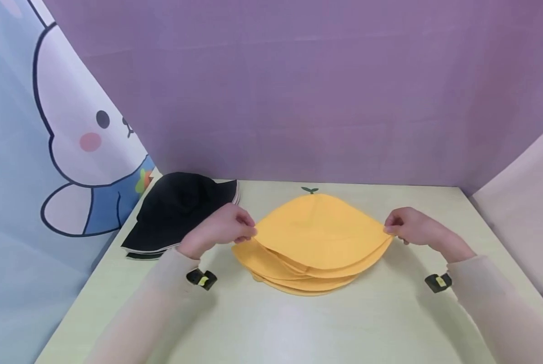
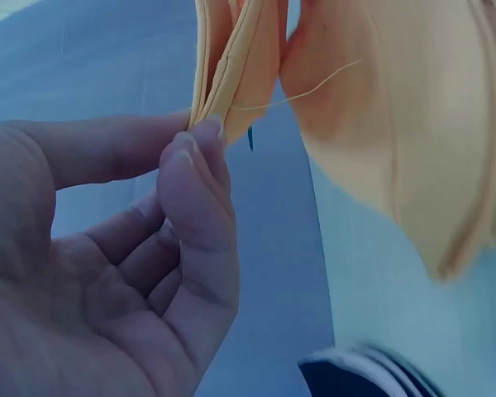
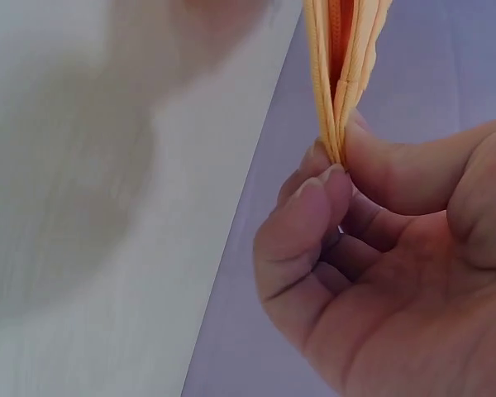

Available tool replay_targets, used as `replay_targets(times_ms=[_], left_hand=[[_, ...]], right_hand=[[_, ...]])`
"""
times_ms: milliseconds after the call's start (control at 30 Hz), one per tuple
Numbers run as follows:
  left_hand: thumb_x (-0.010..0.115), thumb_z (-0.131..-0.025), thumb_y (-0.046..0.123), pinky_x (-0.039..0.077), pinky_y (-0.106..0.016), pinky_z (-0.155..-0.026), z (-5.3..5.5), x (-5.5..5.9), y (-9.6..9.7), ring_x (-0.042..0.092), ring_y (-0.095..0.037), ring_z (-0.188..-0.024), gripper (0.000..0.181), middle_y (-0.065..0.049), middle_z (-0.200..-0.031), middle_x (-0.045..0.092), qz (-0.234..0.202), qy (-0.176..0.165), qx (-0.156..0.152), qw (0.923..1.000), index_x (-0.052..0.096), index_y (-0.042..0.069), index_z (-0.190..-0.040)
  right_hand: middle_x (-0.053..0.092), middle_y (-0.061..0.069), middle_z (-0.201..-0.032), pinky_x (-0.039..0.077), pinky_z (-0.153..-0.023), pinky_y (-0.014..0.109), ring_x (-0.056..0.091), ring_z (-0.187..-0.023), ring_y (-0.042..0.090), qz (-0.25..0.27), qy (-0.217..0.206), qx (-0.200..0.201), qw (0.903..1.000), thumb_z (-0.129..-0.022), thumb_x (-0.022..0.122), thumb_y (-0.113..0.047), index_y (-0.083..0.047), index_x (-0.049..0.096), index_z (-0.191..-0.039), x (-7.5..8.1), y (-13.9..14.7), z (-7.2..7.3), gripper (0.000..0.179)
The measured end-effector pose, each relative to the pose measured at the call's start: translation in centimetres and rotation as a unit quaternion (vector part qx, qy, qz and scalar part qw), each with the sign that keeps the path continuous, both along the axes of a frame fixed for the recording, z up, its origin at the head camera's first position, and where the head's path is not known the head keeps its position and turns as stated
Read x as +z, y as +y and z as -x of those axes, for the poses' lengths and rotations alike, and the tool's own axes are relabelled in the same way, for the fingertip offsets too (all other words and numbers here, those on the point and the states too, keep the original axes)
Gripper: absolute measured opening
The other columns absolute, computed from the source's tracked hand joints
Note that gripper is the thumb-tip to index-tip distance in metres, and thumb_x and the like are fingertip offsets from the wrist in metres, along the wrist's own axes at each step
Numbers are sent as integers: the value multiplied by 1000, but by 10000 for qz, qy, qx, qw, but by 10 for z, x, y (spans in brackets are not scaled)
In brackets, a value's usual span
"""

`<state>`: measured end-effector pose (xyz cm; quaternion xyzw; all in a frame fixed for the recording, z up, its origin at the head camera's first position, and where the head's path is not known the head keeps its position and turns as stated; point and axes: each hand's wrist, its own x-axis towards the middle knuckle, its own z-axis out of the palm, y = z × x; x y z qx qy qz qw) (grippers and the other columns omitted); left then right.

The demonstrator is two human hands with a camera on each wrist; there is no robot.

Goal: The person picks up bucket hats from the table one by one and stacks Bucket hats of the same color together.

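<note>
A yellow hat (image 1: 321,232), folded flat with a small green sprout (image 1: 309,190) on top, is held by its two brim corners. My left hand (image 1: 221,226) pinches the left corner between thumb and fingers; in the left wrist view a loose thread (image 2: 326,83) trails from that edge. At the other end, my right hand (image 1: 416,227) pinches the right corner, whose folded layers (image 3: 339,83) show in the right wrist view. Beneath the held hat lie more yellow hats (image 1: 294,284), stacked on the table, largely covered by it.
Black hats (image 1: 176,212) with pale brim edging lie stacked at the table's back left, close behind my left forearm. The pale table (image 1: 298,333) meets a purple cloth (image 1: 298,101) at the back. Printed cloth (image 1: 7,202) hangs on the left, a pale one (image 1: 526,202) on the right.
</note>
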<state>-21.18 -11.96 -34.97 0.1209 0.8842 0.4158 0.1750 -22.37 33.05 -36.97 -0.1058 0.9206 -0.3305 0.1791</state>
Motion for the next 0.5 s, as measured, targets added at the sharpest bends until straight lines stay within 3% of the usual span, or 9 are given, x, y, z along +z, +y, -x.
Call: replay_targets(times_ms=[267, 500], left_hand=[[69, -93, 6, 52, -30, -65, -6, -16, -37, 59, -19, -66, 7, -6, -75, 66, -118, -192, 129, 9997, 72, -1, -93], [70, -87, 4, 48, -29, -61, -5, -43, -44, 55, -16, -60, 5, -3, -66, 61, -252, -131, 31, 9996, 71, -1, -87]], right_hand=[[54, 8, -78, 48, -57, 31, 49, -65, 18, 471, 0, 152, 9988, -99, 62, -5, 2, 59, -99, -9, -29, -19, 7], [56, 8, -81, 47, -54, 29, 51, -63, 16, 432, 169, 150, 9988, -98, 62, -4, 3, 59, -97, -25, -38, -25, 8]])
